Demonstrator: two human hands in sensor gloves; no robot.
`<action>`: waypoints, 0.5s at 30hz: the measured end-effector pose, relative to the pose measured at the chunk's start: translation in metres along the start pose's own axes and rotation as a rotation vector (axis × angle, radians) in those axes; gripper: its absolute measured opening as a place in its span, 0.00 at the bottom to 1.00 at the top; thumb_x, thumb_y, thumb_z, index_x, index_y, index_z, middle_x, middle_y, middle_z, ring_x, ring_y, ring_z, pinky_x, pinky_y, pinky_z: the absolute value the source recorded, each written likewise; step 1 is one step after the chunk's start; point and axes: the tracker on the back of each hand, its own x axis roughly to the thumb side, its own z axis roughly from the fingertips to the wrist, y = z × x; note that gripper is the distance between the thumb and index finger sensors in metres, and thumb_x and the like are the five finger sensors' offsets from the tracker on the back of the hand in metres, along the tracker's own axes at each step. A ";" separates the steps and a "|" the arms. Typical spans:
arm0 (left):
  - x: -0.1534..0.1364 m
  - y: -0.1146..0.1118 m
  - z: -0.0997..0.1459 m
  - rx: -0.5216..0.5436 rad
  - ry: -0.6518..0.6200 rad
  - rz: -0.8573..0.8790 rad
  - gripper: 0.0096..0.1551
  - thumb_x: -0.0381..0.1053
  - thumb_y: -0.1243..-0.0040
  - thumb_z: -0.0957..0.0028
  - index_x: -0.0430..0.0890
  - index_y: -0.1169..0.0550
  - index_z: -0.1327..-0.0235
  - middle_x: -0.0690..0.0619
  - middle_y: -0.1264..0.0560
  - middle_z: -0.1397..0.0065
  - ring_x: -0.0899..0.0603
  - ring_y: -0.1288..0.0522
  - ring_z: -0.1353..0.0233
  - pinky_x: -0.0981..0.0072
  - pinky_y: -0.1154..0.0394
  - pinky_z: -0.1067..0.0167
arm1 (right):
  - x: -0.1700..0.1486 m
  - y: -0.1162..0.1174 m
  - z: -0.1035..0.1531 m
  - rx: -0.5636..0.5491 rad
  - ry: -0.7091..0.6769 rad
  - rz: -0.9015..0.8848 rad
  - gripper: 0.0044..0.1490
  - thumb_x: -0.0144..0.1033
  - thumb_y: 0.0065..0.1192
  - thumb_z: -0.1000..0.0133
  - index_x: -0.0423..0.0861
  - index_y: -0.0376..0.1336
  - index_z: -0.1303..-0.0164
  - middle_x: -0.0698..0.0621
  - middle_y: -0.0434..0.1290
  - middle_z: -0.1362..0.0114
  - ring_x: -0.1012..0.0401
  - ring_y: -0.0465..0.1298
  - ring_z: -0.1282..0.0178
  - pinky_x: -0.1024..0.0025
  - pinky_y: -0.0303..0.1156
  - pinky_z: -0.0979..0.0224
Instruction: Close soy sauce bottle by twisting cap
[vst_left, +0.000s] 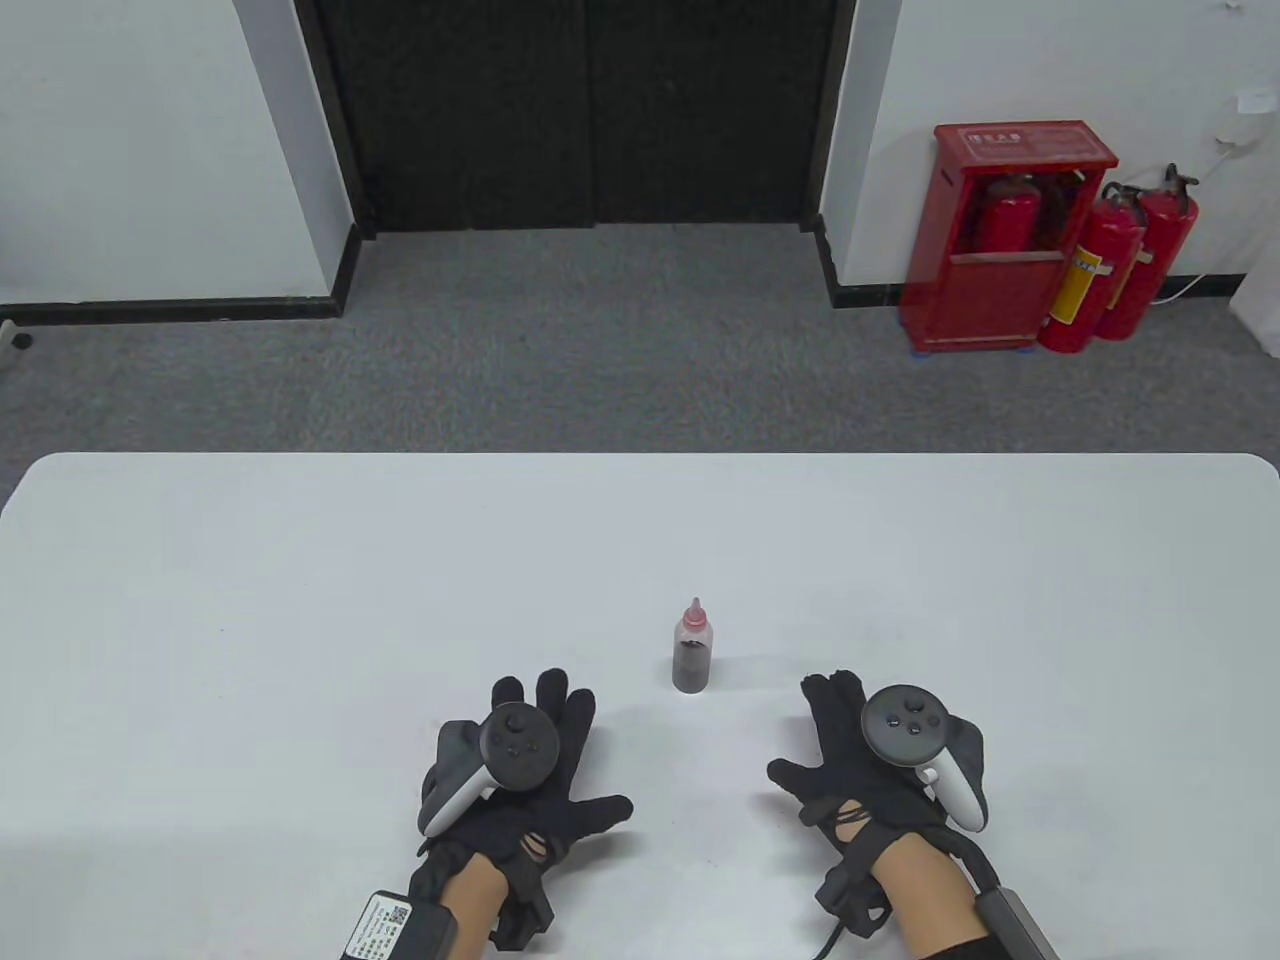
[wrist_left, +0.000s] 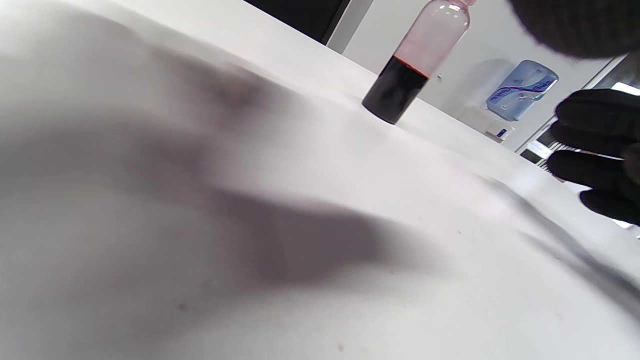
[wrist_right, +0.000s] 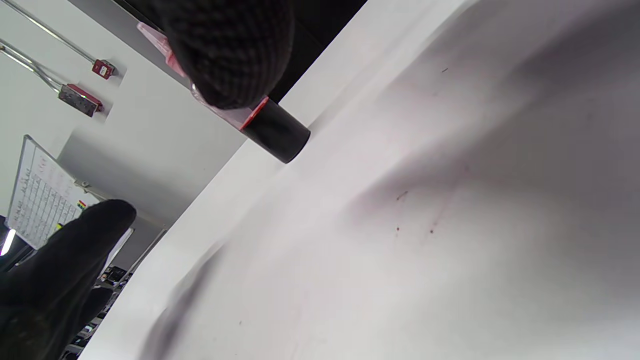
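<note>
A small clear soy sauce bottle stands upright on the white table, about half full of dark sauce, with a pink pointed cap on top. It also shows in the left wrist view and, partly hidden by a fingertip, in the right wrist view. My left hand lies flat on the table, fingers spread, left of and nearer than the bottle. My right hand lies flat to its right. Neither hand touches the bottle or holds anything.
The table's far edge borders grey carpet. A red fire extinguisher cabinet and two extinguishers stand on the floor at the far right, well off the table.
</note>
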 end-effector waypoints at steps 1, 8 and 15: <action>0.000 0.001 0.001 0.005 0.008 -0.015 0.72 0.80 0.42 0.69 0.60 0.66 0.23 0.59 0.78 0.18 0.36 0.84 0.24 0.29 0.69 0.31 | 0.003 0.000 0.002 0.019 -0.004 -0.004 0.64 0.48 0.68 0.50 0.52 0.30 0.20 0.40 0.19 0.17 0.35 0.30 0.17 0.32 0.33 0.25; 0.003 0.005 0.002 0.020 0.032 -0.087 0.78 0.80 0.35 0.73 0.67 0.76 0.33 0.55 0.86 0.25 0.32 0.87 0.28 0.27 0.72 0.33 | 0.003 0.004 0.002 0.057 -0.069 0.106 0.65 0.50 0.69 0.50 0.75 0.22 0.30 0.49 0.09 0.22 0.37 0.23 0.18 0.29 0.30 0.26; 0.005 0.007 0.003 -0.099 0.067 -0.164 0.77 0.80 0.37 0.70 0.62 0.75 0.30 0.54 0.85 0.23 0.31 0.86 0.27 0.27 0.71 0.33 | -0.008 0.003 0.000 0.136 -0.001 0.142 0.64 0.51 0.66 0.50 0.60 0.25 0.23 0.44 0.18 0.16 0.37 0.23 0.18 0.27 0.30 0.26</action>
